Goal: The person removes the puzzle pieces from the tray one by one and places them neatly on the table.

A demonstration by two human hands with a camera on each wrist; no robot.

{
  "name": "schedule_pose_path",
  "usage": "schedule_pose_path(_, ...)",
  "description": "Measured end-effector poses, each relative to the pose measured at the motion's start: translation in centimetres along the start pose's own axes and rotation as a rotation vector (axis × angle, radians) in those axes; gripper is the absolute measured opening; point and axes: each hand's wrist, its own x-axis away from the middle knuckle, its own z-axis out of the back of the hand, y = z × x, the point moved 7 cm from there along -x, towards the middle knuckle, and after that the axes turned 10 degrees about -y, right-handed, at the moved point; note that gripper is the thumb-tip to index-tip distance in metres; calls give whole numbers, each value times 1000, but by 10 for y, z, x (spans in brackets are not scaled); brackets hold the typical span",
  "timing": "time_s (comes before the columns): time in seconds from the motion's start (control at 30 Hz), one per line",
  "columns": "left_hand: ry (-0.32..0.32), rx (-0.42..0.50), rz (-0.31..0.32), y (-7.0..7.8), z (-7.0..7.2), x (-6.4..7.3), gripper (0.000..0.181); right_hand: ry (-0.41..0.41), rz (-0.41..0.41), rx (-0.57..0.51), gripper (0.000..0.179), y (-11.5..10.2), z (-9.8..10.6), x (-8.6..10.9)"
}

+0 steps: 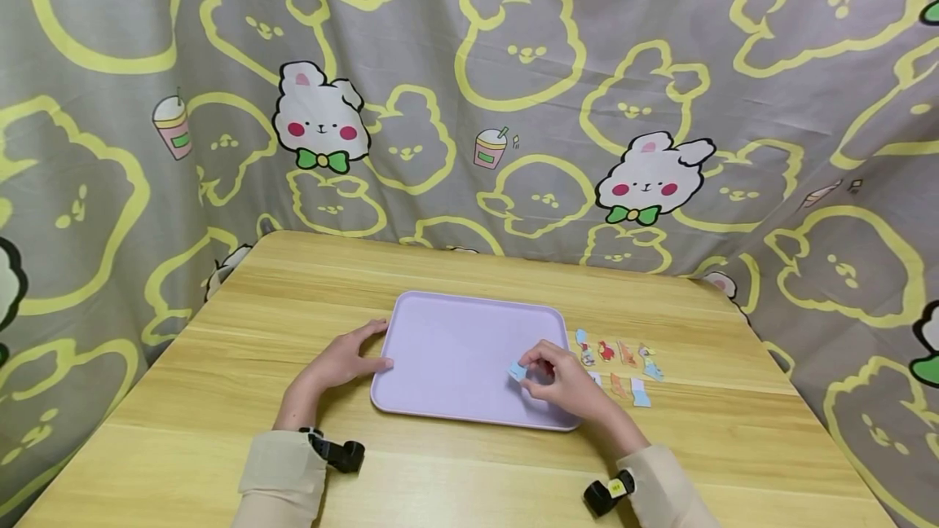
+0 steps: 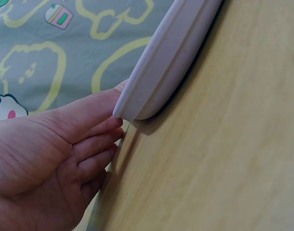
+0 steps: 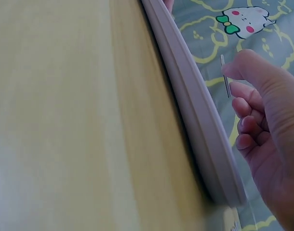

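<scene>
My right hand [image 1: 565,381] pinches a small light blue puzzle piece [image 1: 517,371] between thumb and fingertips, over the right part of a lilac tray [image 1: 440,357]. The right wrist view shows that puzzle piece [image 3: 225,77] edge-on, thin and flat. A bit of red shows behind the fingers; what it is stays hidden. At the tray's left rim, my left hand [image 1: 341,361] rests with its thumb on the edge and its fingers extended. The left wrist view shows the left hand [image 2: 46,154] touching the tray's rim [image 2: 152,72].
Several colourful flat pieces [image 1: 618,385] lie in two loose rows on the wooden table [image 1: 440,471], just right of the tray. My right forearm partly covers one. A patterned curtain [image 1: 425,104] hangs behind and beside the table.
</scene>
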Motion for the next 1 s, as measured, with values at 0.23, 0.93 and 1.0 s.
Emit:
schedule_pose_path(0.23, -4, 0, 9, 0, -1, 0, 73, 14, -38, -11, 24, 10, 9, 16)
schedule_pose_path(0.93, -2, -3, 2, 0, 1, 1, 72, 48, -48, 29, 22, 27, 35, 49)
schedule_pose_path(1.0, -2, -5, 2, 0, 1, 1, 72, 57, -51, 32, 23, 31, 38, 53)
